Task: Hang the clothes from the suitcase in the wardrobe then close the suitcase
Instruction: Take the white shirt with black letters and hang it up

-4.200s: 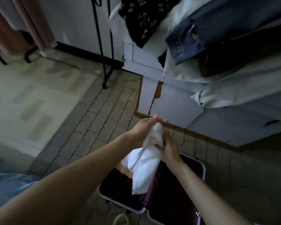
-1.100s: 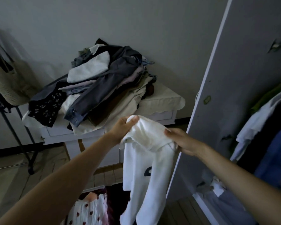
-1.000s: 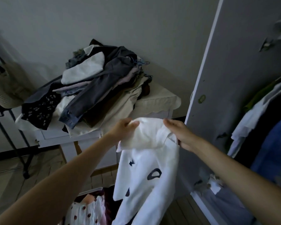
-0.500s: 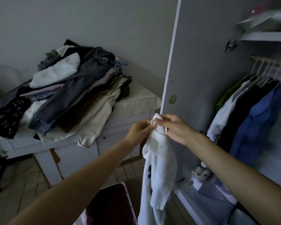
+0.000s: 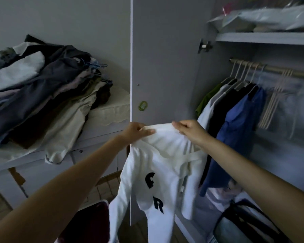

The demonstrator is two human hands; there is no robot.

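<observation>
Now spread, white garment (image 5: 161,172) faces open wardrobe (image 5: 263,39).

Dim throughout, cool and grey, with no lamp or window in view. Brightest on the white garment (image 5: 158,172), held up in front of the wardrobe door (image 5: 165,58); its lower folds smeared by motion blur. Right of that door, soft and streaky: blurred hangers (image 5: 274,99), hazy bags on the top shelf (image 5: 263,38). Left of the door, deep shadow among the piled clothes (image 5: 42,95), dark cloth nearly without detail. Wide-angle stretch at the lower corners, forearms swollen toward the frame edge. Slight grain in the darker patches.
</observation>
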